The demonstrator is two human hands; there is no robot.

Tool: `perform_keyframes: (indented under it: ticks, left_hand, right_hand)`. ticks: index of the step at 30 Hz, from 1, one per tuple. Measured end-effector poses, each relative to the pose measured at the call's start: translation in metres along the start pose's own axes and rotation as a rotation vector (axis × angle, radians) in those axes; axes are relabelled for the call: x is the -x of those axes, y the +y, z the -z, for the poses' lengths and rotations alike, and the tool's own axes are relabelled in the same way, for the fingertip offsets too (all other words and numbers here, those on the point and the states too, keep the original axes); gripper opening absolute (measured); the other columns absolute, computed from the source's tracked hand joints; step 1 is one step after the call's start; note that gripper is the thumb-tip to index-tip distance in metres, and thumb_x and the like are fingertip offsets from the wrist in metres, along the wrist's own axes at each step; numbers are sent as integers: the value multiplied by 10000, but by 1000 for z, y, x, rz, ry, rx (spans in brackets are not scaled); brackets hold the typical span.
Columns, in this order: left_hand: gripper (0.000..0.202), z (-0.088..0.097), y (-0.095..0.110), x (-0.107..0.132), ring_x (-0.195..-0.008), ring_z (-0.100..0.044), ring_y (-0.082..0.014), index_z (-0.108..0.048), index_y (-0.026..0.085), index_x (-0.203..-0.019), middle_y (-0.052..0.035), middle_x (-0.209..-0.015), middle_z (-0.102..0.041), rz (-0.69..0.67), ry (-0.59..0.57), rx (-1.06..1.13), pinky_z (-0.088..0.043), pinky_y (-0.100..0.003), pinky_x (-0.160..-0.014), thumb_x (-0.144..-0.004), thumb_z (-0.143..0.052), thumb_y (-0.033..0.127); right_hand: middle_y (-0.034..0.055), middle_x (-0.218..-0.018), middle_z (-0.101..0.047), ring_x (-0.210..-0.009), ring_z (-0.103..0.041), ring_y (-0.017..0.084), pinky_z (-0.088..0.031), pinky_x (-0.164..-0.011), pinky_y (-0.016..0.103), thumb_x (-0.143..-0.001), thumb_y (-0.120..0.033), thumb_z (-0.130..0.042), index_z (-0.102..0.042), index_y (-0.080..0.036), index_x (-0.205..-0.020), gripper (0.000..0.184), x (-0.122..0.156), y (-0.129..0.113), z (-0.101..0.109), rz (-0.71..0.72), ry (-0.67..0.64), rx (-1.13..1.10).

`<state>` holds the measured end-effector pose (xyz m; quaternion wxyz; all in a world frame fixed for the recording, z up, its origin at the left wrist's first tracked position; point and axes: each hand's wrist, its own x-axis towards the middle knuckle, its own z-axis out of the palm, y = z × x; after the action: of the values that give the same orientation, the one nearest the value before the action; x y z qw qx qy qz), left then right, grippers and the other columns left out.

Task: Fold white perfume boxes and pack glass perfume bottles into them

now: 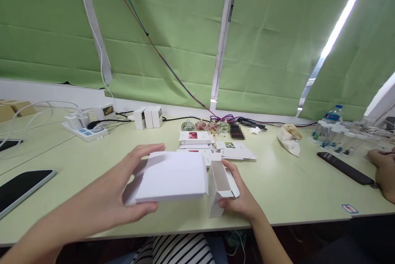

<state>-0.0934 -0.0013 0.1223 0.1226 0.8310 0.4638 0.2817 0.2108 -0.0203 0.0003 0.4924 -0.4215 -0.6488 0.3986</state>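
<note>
Both my hands hold a white cardboard box blank (173,177) just above the pale green table (277,190) near its front edge. My left hand (123,190) grips the flat left panel, fingers on the far edge and thumb at the near edge. My right hand (239,196) holds the folded-up right end with its open flaps (220,185), thumb in front. Beyond the box lie flat white packaging cards (197,137) with printed pictures, and a row of small round glass bottles (205,125).
Three small white boxes (148,117) and a white power strip (84,131) stand at the back left. Dark phones lie at the left edge (20,188) and at the right (344,168). A water bottle (333,114), small vials (335,140) and another person's hand (384,169) are at the right.
</note>
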Motion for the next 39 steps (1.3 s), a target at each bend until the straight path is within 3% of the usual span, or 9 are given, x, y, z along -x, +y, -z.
perform_keyframes:
  ticks: [3,6,12,19,23,31,35,39]
  left_hand:
    - [576,22,31,-44,-1123,-536,-293,-524,347,-1220,8,-1324,-503,-312,-249,-104,-464,-329,-897,-660,-660,372]
    - [452,32,65,-83,-1011,-576,-262,-607,318,-1105,-14,-1262,-539,-431,-417,-228,-469,-293,-788,-654,-639,304]
    - [480,20,119,-123,-738,-592,-187,-675,299,-1012,-13,-1016,-627,-458,-604,-385,-413,-229,-596,-532,-688,289]
    - [351,1,165,-134,-623,-571,-200,-724,303,-794,6,-756,-660,-415,-662,-517,-419,-278,-567,-453,-747,223]
    - [278,-5,177,-132,-651,-581,-205,-722,285,-774,-5,-808,-672,-421,-658,-601,-430,-288,-587,-506,-720,210]
    - [311,-2,176,-135,-635,-590,-242,-722,298,-795,-10,-714,-654,-358,-681,-638,-442,-350,-641,-487,-741,260]
    - [210,-5,182,-132,-658,-611,-293,-723,255,-686,-24,-659,-635,-304,-675,-603,-445,-435,-698,-480,-763,249]
    - [163,-14,186,-128,-653,-611,-299,-690,232,-585,-23,-538,-588,-274,-678,-570,-451,-437,-696,-475,-792,295]
  right_hand:
    - [140,-1454,-293,-1332,-343,327,-291,-1086,444,-576,-587,-778,-116,-266,-1404,1107,-2,5,-2,57,34,14]
    - [160,-1472,-246,-1389,-244,312,-210,-1122,459,-566,-635,-757,-19,-257,-1412,1184,-5,9,-4,92,37,17]
    - [145,-1457,-257,-1375,-266,306,-223,-1112,462,-565,-581,-788,-29,-282,-1406,1172,-6,7,-3,73,19,-3]
    - [132,-1391,-340,-1243,-420,318,-358,-1026,454,-579,-525,-786,-114,-263,-1397,1091,-5,3,-2,51,10,0]
    - [106,-1327,-401,-1182,-461,312,-393,-989,448,-580,-463,-790,-170,-268,-1394,1041,-4,2,-1,8,32,34]
    - [105,-1340,-401,-1222,-430,317,-387,-998,445,-567,-371,-814,-135,-281,-1422,1096,-5,0,-1,-7,20,76]
    - [100,-1337,-397,-1224,-424,316,-368,-1011,449,-586,-386,-794,-162,-274,-1404,1040,-4,0,-1,0,14,35]
    - [94,-1320,-411,-1198,-442,307,-359,-1015,445,-610,-377,-776,-198,-269,-1379,968,-4,-5,-1,25,14,5]
